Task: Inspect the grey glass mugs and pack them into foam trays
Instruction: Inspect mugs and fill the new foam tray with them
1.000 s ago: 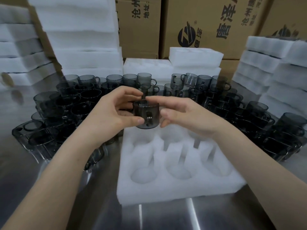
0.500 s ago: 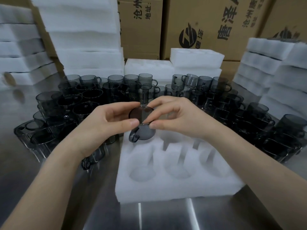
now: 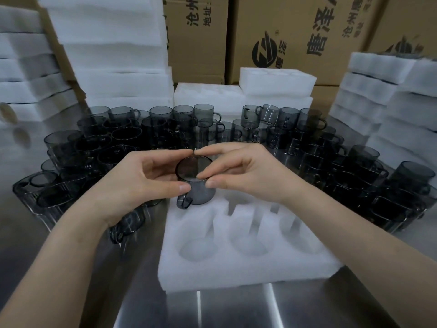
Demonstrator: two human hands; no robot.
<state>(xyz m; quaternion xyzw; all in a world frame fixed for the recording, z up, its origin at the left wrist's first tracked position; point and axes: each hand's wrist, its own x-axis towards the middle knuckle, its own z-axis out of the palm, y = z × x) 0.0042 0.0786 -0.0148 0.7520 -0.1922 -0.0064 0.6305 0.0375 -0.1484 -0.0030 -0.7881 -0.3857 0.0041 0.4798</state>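
- One grey glass mug [image 3: 192,171] is held in the air over the far left corner of the foam tray [image 3: 236,273], not touching it.
- Left hand [image 3: 139,183] and right hand [image 3: 248,174] each pinch the rim, thumb on the near side and forefinger on the far side.
- Mug axis near upright, mouth tipped toward the person, base toward the tray. The handle [image 3: 184,202] hangs near-left.
- Both hands equally close. The pockets in view look empty.
- Judgement: inspection under way. Seating needs a short drop with the handle turned to the pocket's slot.
- Tray sits near the steel table's [image 3: 236,311] near edge, loose mugs [image 3: 307,147] beyond.
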